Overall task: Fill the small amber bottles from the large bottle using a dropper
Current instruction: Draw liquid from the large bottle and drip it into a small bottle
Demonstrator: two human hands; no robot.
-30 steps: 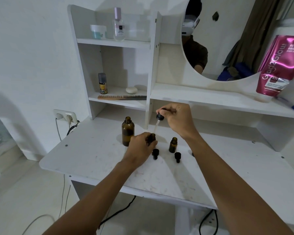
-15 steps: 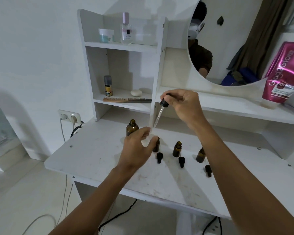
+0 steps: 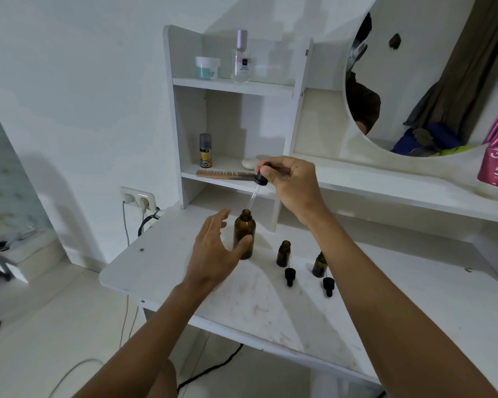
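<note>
Large amber bottle (image 3: 244,239), upright and uncapped on the white table (image 3: 270,311): dark brown translucent glass, rounded shoulders, short narrow neck, open mouth.

Right hand (image 3: 295,183), above and a little right of the large bottle: curled fingertips pinch the black top of the dropper (image 3: 261,180). Its clear glass tube slants down toward the bottle, with the tip just over the mouth. Its contents cannot be made out.

Left hand (image 3: 213,248), at the large bottle's left: spread wide, fingers straight and parted, holding nothing. The thumb lies in front of the bottle's lower body; contact cannot be confirmed.

Right of the large bottle: first small amber bottle (image 3: 283,254), then second small amber bottle (image 3: 319,265), both uncapped, each with a black cap (image 3: 289,276) lying just before it.
</note>
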